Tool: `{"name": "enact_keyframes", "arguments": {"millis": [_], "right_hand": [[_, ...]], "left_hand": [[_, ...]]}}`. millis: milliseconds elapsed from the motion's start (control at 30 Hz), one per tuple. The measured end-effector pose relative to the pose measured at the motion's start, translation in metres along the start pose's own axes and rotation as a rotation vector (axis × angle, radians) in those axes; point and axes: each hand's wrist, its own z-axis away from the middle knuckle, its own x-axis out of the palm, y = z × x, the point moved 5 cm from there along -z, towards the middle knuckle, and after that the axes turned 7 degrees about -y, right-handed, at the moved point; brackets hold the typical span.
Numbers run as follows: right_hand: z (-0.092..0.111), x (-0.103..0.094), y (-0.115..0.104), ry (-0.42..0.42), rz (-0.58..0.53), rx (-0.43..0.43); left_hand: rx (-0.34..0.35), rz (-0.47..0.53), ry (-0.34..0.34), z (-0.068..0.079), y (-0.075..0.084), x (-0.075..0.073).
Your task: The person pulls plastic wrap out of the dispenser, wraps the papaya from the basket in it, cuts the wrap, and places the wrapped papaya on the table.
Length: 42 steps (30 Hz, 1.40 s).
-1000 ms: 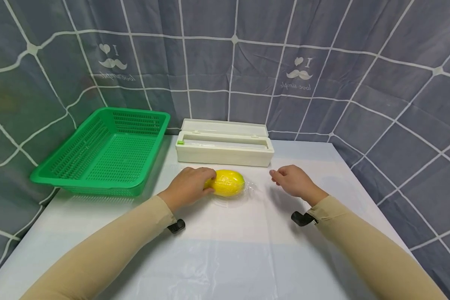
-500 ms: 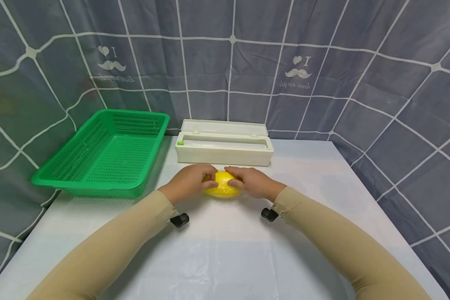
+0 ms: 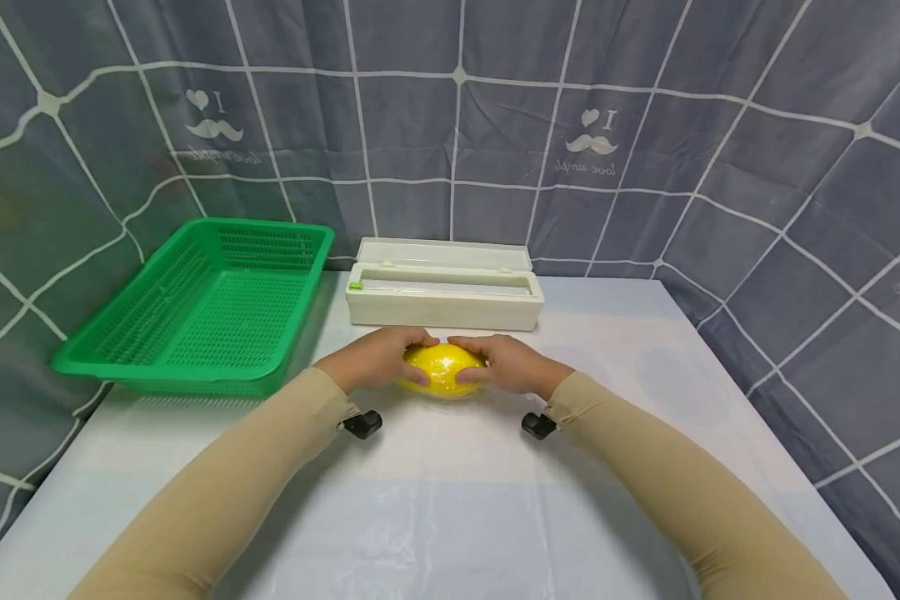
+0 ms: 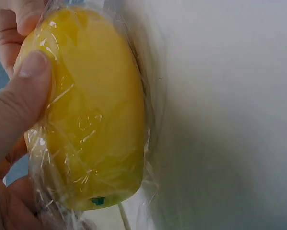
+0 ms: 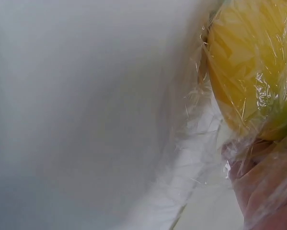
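Observation:
A smooth yellow oblong fruit [image 3: 442,369], greenish at one end, is wrapped in clear cling film [image 4: 150,182] close over the white table. My left hand [image 3: 378,360] grips its left end, the thumb [image 4: 35,72] pressed on the near side and the fingers behind. From the other side my right hand [image 3: 513,367] holds the right end between thumb and fingers. In the right wrist view loose film spreads over the right hand's fingers [image 5: 265,177] beside the fruit [image 5: 248,62]. Most of the fingers are hidden behind the fruit.
Just behind the hands stands a white cling film dispenser [image 3: 442,313], lid raised, with a roll inside and a green slider at its left. A green perforated basket [image 3: 180,371] sits on the left of the table [image 3: 450,517]. Grey checked curtains [image 3: 412,125] surround the table.
My right hand has come in from the right and taken hold of the fruit's right end. The left hand has kept its hold, its thumb now on the near side.

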Motion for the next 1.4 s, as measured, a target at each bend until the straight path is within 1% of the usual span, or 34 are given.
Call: {"name": "enact_keyframes", "arguments": {"millis": [133,267,367,533,733,867,967,1100,1200,1333,1400], "right_hand": [[-0.001,0.000,0.000,-0.016,-0.021,-0.012],[-0.001,0.000,-0.001,-0.026,-0.042,-0.020],[0.000,0.000,0.001,-0.027,-0.042,-0.010],[0.003,0.001,0.003,-0.020,-0.045,-0.010],[0.002,0.002,0.003,-0.005,-0.071,-0.037],[0.001,0.004,0.001,-0.008,-0.086,-0.053],[0.001,0.005,0.001,-0.008,-0.081,-0.036],[0.001,0.005,0.003,-0.020,-0.060,0.018],[0.002,0.006,0.005,-0.041,-0.023,0.067],[0.005,0.007,0.006,-0.053,0.006,0.101],[0.006,0.006,0.005,-0.047,-0.001,0.096]], "left_hand": [[-0.004,0.068,-0.006,-0.001,-0.002,0.001],[-0.005,0.092,-0.002,0.000,-0.005,0.002],[0.009,0.101,0.003,0.000,-0.005,0.003],[0.016,0.103,0.009,-0.001,-0.004,0.005],[0.033,0.085,0.012,0.000,-0.006,0.006],[0.024,0.066,0.019,0.002,-0.010,0.007],[0.010,0.033,0.012,0.004,-0.012,0.008],[0.005,-0.028,0.000,0.007,-0.014,0.008],[0.005,-0.060,-0.002,0.009,-0.016,0.008],[0.006,-0.067,-0.005,0.011,-0.019,0.008],[0.003,-0.064,-0.007,0.012,-0.019,0.007]]}}
